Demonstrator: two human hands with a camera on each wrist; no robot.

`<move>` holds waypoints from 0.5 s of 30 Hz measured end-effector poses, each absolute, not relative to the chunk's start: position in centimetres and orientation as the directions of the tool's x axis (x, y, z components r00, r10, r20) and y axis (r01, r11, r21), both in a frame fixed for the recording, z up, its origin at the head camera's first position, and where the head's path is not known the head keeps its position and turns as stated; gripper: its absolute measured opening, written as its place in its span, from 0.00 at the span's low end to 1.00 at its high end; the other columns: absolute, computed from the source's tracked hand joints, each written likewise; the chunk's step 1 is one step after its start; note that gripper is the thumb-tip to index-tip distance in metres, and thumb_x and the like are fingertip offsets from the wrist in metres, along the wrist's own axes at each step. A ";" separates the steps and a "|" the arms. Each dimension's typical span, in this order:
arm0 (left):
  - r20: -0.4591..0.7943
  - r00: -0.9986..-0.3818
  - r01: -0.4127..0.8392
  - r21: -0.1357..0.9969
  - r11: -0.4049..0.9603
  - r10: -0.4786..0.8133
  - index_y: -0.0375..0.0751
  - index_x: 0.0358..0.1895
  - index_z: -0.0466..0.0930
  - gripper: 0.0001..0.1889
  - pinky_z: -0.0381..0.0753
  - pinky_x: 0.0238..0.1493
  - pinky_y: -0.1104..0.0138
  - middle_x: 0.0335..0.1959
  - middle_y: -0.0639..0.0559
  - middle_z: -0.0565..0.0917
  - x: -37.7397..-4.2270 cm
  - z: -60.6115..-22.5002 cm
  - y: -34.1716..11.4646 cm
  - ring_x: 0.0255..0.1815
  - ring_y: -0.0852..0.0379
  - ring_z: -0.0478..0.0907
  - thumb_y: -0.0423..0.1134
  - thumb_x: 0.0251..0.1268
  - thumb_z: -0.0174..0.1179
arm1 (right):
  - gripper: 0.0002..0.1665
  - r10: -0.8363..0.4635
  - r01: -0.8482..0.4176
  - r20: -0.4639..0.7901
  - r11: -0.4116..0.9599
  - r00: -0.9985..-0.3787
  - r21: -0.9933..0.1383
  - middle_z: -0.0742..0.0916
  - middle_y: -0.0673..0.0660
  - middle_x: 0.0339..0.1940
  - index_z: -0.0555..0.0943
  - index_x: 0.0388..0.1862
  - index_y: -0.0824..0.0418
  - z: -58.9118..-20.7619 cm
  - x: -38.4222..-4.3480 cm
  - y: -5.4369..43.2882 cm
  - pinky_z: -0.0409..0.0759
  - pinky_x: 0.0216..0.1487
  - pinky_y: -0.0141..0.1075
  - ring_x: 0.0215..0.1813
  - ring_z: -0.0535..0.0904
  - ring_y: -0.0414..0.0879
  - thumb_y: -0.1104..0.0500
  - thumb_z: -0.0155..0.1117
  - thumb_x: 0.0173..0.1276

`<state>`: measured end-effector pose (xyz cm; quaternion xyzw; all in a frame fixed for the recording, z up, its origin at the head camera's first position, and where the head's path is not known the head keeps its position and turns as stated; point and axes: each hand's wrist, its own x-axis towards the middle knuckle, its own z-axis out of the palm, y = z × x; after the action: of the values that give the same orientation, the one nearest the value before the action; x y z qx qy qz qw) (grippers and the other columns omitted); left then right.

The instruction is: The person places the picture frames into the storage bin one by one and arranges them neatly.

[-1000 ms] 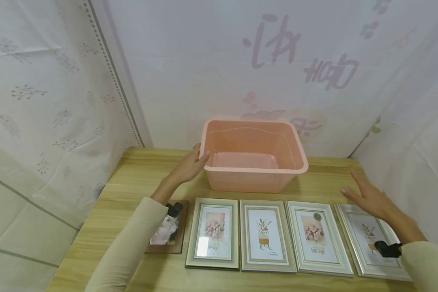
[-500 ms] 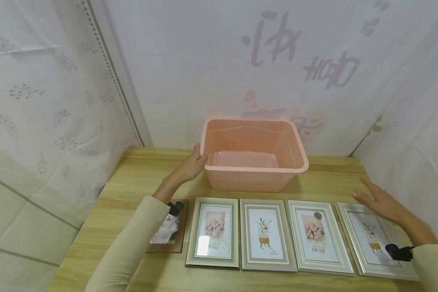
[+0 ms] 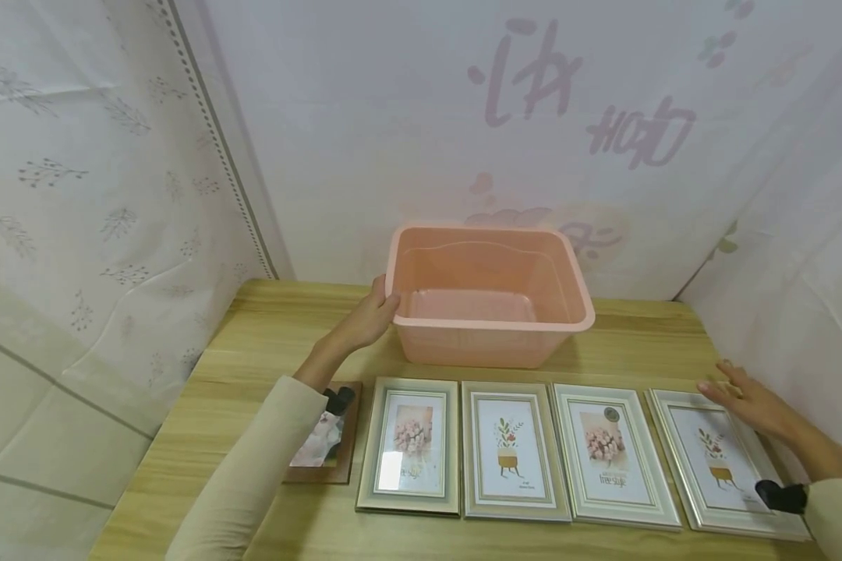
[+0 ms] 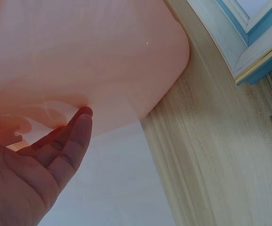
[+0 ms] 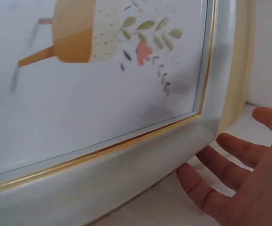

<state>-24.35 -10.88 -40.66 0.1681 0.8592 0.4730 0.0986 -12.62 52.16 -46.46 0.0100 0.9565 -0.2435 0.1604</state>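
Note:
My left hand [image 3: 370, 313] holds the left side of a pink plastic bin [image 3: 473, 347], thumb over the rim and fingers against the outer wall. In the left wrist view the fingers [image 4: 74, 141] lie along the bin's wall [image 4: 103, 52]. My right hand [image 3: 761, 401] is at the upper right of the rightmost silver picture frame [image 3: 681, 460], which shows a potted plant print. The right wrist view shows spread fingers [image 5: 201, 190] at the edge of that frame [image 5: 126, 174], some seeming to touch it; none curl round it.
Left of that frame lie a white frame [image 3: 627, 510], a champagne frame [image 3: 515, 510], a gold-green frame [image 3: 407, 505] and a brown frame [image 3: 347, 460] partly under my left sleeve. The wooden table [image 3: 274, 335] meets printed fabric walls [image 3: 337, 156] at the back and sides.
My right hand has moved right and nearer to me, from above the rightmost picture frame to its upper right edge. The left hand and the bin stay where they were.

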 end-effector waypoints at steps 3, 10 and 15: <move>-0.005 -0.924 0.199 0.848 0.491 0.382 0.30 0.75 0.41 0.31 0.67 0.67 0.45 0.63 0.30 0.67 -24.3 -40.6 -10.9 0.63 0.40 0.68 0.47 0.80 0.32 | 0.52 -0.055 0.106 -0.341 0.893 -0.938 -0.436 0.54 0.91 0.66 0.41 0.74 0.80 -46.9 -12.7 52.6 0.60 0.53 0.77 0.63 0.54 0.88 0.37 0.39 0.78; -0.008 -0.923 0.197 0.851 0.488 0.386 0.30 0.74 0.42 0.31 0.71 0.60 0.50 0.60 0.33 0.68 -24.4 -40.6 -10.9 0.57 0.43 0.69 0.48 0.80 0.33 | 0.53 -0.037 0.098 -0.327 0.917 -0.944 -0.386 0.62 0.92 0.61 0.48 0.71 0.84 -47.7 -12.6 53.3 0.69 0.50 0.71 0.57 0.65 0.85 0.40 0.53 0.74; -0.018 -0.925 0.186 0.850 0.493 0.380 0.31 0.74 0.42 0.31 0.75 0.48 0.55 0.56 0.33 0.70 -24.4 -40.8 -10.9 0.47 0.44 0.73 0.49 0.79 0.32 | 0.55 -0.023 0.136 -0.362 0.903 -0.932 -0.408 0.78 0.80 0.46 0.49 0.69 0.86 -48.3 -12.4 53.7 0.79 0.39 0.45 0.40 0.79 0.59 0.46 0.65 0.69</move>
<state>-24.43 -10.86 -40.75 0.1648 0.8579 0.4759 0.1021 -12.44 53.70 -48.30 0.0296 0.9582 -0.2185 0.1822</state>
